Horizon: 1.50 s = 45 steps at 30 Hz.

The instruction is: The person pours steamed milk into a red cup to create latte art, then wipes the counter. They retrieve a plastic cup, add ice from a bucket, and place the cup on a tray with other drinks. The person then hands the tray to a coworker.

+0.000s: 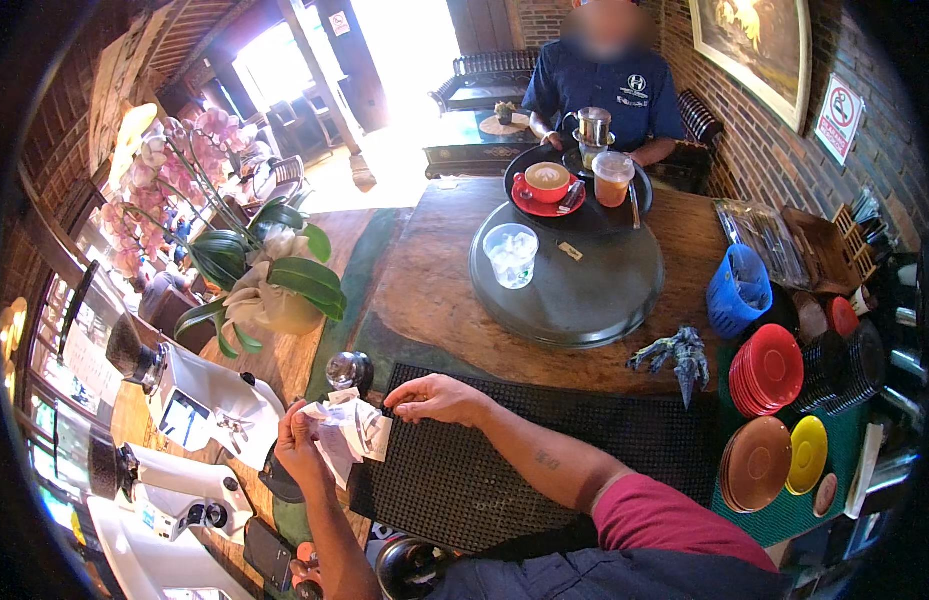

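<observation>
My left hand (298,442) pinches a paper slip (325,412) that bears writing. More paper slips (367,427) stand bunched just to its right, partly overlapping it. Close to the bunch, my right hand (442,401) hovers with loosely bent fingers and nothing visible in it. Below that hand spreads a black rubber bar mat (509,450). Behind the slips stands a round, shiny metal object (349,371). Farther off, a clear plastic cup of ice (511,255) rests on a round dark turntable (584,300).
A person (603,90) opposite holds a black tray (535,212) with a red coffee cup (547,182), an iced drink (612,180) and a metal drip filter (593,127). Coffee grinders (216,405) and a potted orchid (284,300) stand left. Stacked red saucers (764,371) and a blue basket (738,292) are right.
</observation>
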Available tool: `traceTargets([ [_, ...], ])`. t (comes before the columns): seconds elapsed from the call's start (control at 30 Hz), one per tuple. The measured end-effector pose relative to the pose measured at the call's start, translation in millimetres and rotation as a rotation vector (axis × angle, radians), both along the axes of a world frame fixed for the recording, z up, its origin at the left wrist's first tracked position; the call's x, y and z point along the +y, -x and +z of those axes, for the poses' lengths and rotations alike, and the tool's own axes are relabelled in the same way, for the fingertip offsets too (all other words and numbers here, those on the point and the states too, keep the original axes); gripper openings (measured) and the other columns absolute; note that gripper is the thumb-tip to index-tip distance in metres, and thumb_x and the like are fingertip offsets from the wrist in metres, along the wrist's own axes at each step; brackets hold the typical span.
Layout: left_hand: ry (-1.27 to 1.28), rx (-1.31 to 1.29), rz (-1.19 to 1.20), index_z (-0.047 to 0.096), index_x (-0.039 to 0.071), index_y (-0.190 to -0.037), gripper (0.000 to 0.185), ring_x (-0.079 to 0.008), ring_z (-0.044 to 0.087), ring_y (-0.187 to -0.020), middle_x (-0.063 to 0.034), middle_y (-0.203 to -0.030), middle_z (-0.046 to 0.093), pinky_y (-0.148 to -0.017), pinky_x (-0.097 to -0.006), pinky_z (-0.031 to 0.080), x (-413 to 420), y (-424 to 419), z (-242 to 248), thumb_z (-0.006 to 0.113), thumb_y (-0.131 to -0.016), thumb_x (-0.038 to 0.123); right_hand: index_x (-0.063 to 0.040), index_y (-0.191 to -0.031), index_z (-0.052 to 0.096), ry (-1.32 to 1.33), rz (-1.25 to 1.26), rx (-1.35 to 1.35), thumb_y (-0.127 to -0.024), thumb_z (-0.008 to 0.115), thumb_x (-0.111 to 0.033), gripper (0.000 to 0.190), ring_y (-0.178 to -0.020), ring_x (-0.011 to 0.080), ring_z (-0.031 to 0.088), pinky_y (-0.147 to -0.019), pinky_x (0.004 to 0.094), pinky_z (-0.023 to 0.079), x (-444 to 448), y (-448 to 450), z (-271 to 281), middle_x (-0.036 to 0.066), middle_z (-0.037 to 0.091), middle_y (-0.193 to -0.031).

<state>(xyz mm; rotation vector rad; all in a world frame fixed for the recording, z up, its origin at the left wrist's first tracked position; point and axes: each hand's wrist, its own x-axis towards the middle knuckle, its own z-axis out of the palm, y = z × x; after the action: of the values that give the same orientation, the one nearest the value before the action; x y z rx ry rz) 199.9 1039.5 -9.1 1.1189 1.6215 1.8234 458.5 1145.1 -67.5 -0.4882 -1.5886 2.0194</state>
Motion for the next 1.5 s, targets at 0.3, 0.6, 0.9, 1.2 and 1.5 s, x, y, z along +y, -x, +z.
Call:
traceTargets([
  [0.3, 0.230, -0.018, -0.089, 0.073, -0.001, -0.119, 0.025, -0.0078, 0.056, -0.074, 0.0002, -0.090, 0.065, -0.067, -0.0235, 0.046, -16, 1, -57, 0.067, -0.103, 0.017, -0.001, -0.130, 0.068, -0.017, 0.008, -0.003, -0.102, 0.069, -0.026, 0.037, -0.096, 0.0122, 0.064, -0.085, 0.0281, 0.054, 0, 0, 3, 0.005, 0.070, -0.106],
  [0.6, 0.221, 0.384, 0.059, 0.072, -0.003, -0.122, 0.026, -0.0075, 0.049, -0.077, -0.0034, -0.099, 0.065, -0.065, -0.0251, 0.041, -26, -27, -44, 0.066, -0.103, 0.014, 0.000, -0.126, 0.070, -0.012, -0.051, 0.032, -0.101, 0.071, -0.026, 0.036, -0.087, 0.0112, 0.063, -0.080, 0.0287, 0.054, 2, 5, -1, 0.003, 0.070, -0.097],
  [0.9, 0.190, 0.484, 0.046, 0.070, -0.007, -0.122, 0.025, -0.0108, 0.054, -0.079, -0.0093, -0.105, 0.069, -0.070, -0.0273, 0.046, -29, -32, -34, 0.060, -0.103, 0.006, -0.001, -0.130, 0.067, 0.032, -0.035, -0.062, -0.102, 0.069, -0.021, 0.034, -0.098, 0.0117, 0.064, -0.089, 0.0304, 0.054, -7, 0, 18, 0.004, 0.071, -0.110],
  [1.2, 0.237, 0.568, 0.019, 0.071, -0.002, -0.128, 0.031, -0.0162, 0.057, -0.083, -0.0082, -0.092, 0.066, -0.075, -0.0301, 0.047, -26, -37, -25, 0.059, -0.106, 0.018, -0.001, -0.122, 0.070, -0.425, -0.115, -0.231, -0.099, 0.071, -0.016, 0.028, -0.093, 0.0118, 0.066, -0.086, 0.0292, 0.056, -13, 0, 18, 0.007, 0.072, -0.103],
  [1.5, 0.414, 0.510, 0.103, 0.068, -0.002, -0.126, 0.028, -0.0246, 0.067, -0.106, -0.0185, -0.117, 0.071, -0.090, -0.0347, 0.053, -20, -50, -17, 0.057, -0.105, 0.014, -0.004, -0.119, 0.072, -0.440, -0.147, -0.150, -0.096, 0.071, -0.021, 0.028, -0.087, 0.0143, 0.069, -0.081, 0.0315, 0.057, -5, 4, 3, 0.007, 0.075, -0.096],
])
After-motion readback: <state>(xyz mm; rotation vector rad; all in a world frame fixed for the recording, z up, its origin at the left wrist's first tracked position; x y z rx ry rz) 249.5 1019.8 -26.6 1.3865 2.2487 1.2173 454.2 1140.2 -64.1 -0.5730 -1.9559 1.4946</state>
